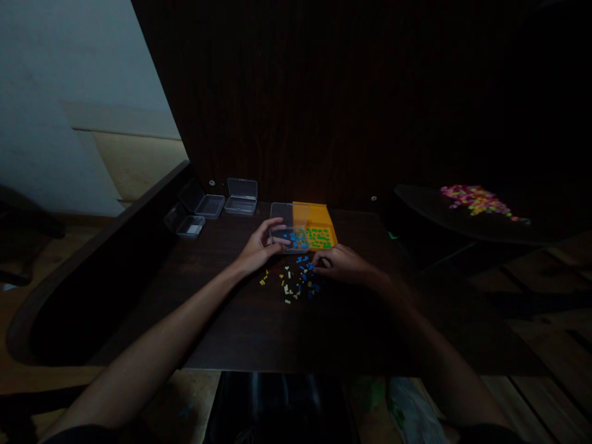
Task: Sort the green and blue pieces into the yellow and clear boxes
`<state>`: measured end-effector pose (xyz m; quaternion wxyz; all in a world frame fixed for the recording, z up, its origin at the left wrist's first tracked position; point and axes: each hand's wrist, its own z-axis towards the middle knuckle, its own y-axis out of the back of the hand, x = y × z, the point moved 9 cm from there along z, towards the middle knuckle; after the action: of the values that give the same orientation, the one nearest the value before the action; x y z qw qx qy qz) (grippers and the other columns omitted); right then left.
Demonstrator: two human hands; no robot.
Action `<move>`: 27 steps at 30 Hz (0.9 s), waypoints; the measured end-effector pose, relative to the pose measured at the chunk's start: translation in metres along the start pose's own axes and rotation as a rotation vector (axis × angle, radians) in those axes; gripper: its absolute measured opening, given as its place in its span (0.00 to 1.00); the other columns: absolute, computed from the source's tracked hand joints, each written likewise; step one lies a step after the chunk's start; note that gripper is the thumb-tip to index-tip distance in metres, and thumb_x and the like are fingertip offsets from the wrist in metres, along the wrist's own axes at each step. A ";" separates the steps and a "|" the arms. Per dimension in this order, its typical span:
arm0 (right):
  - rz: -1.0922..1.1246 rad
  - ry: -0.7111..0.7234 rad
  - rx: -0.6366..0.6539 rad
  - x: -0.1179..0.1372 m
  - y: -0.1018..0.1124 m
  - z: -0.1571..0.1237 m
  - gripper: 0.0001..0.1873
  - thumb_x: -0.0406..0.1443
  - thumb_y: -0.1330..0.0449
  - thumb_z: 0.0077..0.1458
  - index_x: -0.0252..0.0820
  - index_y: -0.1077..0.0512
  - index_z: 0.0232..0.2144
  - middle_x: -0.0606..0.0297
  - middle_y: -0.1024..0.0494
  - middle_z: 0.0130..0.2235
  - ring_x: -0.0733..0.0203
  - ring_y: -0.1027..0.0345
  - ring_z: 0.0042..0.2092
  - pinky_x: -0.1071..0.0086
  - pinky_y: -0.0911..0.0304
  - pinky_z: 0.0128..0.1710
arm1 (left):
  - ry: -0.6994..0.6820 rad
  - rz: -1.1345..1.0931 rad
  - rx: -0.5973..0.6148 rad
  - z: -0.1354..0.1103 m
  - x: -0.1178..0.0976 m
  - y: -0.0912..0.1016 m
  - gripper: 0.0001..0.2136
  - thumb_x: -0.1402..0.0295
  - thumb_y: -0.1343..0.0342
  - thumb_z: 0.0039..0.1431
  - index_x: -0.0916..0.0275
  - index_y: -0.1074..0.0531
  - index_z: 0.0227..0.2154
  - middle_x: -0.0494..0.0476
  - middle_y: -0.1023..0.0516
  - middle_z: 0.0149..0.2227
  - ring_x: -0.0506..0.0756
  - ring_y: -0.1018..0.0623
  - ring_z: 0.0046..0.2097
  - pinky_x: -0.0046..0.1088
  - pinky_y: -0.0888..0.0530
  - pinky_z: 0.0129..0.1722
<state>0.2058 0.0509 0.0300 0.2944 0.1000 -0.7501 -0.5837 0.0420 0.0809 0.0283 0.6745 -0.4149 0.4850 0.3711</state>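
My left hand [259,246] grips the left side of a clear plastic box [290,250], thumb and fingers curled round its edge. Small blue pieces [298,239] lie inside this box, and its lid stands open at the back. Just behind and to the right is an open orange box [319,213] with small green pieces [319,234] in it. My right hand [346,264] is closed in a pinch at loose blue pieces [304,260] on the table; its fingertips are too dark to show what they hold. Cream pieces [287,288] and yellow pieces [263,279] are scattered nearer me.
Three open clear boxes [241,206] stand at the back left of the dark table [259,339]. A raised wooden side [106,253] borders the left. At right, a dark surface [416,206] bears a heap of pink and yellow bits [476,200].
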 end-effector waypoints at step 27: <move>-0.016 0.160 -0.250 0.043 0.072 0.021 0.11 0.35 0.42 0.57 0.39 0.21 0.39 0.66 0.26 0.26 0.67 0.39 0.26 0.73 0.51 0.29 | 0.015 -0.041 0.045 -0.003 0.002 -0.012 0.29 0.77 0.38 0.45 0.59 0.36 0.53 0.62 0.31 0.54 0.52 0.21 0.41 0.33 0.24 0.44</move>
<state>0.1735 0.0683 0.1080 0.3587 0.1147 -0.6451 -0.6649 0.0526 0.0734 0.0287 0.6874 -0.4123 0.4897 0.3430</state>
